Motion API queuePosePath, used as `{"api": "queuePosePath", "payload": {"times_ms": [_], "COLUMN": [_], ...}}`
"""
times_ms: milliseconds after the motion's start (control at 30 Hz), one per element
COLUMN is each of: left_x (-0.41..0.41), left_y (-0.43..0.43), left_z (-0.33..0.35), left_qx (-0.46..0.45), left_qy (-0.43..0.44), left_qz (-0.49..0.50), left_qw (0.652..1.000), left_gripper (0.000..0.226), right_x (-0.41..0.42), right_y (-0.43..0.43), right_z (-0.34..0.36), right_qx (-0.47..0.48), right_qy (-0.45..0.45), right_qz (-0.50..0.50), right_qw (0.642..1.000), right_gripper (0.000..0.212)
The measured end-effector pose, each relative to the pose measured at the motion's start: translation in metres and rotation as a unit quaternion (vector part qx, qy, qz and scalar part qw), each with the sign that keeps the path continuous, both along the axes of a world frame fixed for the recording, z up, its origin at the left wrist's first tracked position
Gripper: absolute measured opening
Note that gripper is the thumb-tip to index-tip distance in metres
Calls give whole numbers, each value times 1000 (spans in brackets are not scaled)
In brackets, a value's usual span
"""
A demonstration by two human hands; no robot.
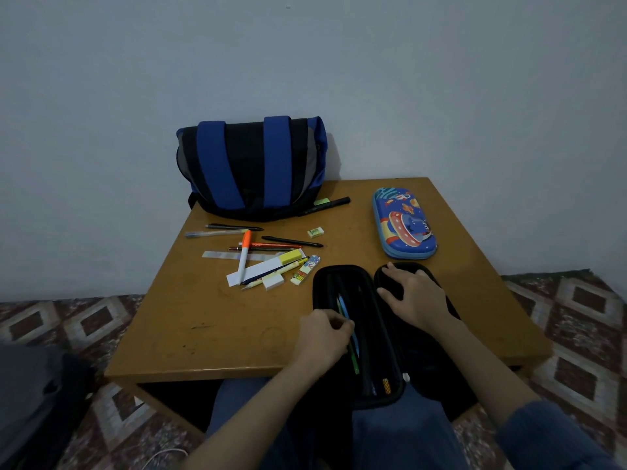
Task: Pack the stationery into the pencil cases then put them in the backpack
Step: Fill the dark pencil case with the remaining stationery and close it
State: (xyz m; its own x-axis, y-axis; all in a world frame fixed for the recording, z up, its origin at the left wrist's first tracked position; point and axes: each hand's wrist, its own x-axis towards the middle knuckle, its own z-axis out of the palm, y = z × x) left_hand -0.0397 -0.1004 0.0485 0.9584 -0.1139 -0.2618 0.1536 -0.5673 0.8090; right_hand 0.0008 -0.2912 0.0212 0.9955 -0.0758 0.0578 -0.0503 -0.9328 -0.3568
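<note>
My left hand (322, 337) is curled, fingertips pinching the green and blue pencils (343, 308) that lie inside the open black pencil case (373, 351). The case sits at the near edge of the table (203, 317), hanging over it toward my lap. My right hand (414, 296) is flat with fingers spread, pressing on the case's right flap and grasping nothing.

The blue cartoon pencil case (403, 223) is zipped shut at far right. The backpack (252, 167) stands at the far edge against the wall, with a black marker (327, 205) at its right foot.

Loose stationery lies left of the black case: orange-capped marker (244, 256), ruler (220, 255), yellow eraser (290, 256), white eraser (273, 282), black pen (291, 241), small eraser (315, 232).
</note>
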Motion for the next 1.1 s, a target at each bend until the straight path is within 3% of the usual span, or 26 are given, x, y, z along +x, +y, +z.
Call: {"api": "queuePosePath", "payload": {"times_ms": [100,300,633,933,1033,1100], "left_x": [-2,-2,14,55,66,70], "left_y": [-2,-11,4,34,43,49], "left_z": [0,-5,-2,10,5,1], "left_qx": [23,-39,-99,-105,-82,-14], "left_qy": [-10,19,57,36,10,-25], "left_qz": [-11,-25,-6,16,35,51], "left_qw": [1000,999,993,994,996,998], "left_gripper": [23,42,32,21,17,9], "right_x": [0,1,1,2,3,6], "right_y": [0,0,0,2,3,4], "right_z": [0,0,1,2,3,5], "right_qx": [-3,-8,-15,-22,-50,-62], "right_qy": [0,3,2,24,20,25], "right_qz": [2,0,3,5,-1,-2], "right_qw": [1000,1000,1000,999,999,998], "right_gripper": [53,54,54,55,55,55]}}
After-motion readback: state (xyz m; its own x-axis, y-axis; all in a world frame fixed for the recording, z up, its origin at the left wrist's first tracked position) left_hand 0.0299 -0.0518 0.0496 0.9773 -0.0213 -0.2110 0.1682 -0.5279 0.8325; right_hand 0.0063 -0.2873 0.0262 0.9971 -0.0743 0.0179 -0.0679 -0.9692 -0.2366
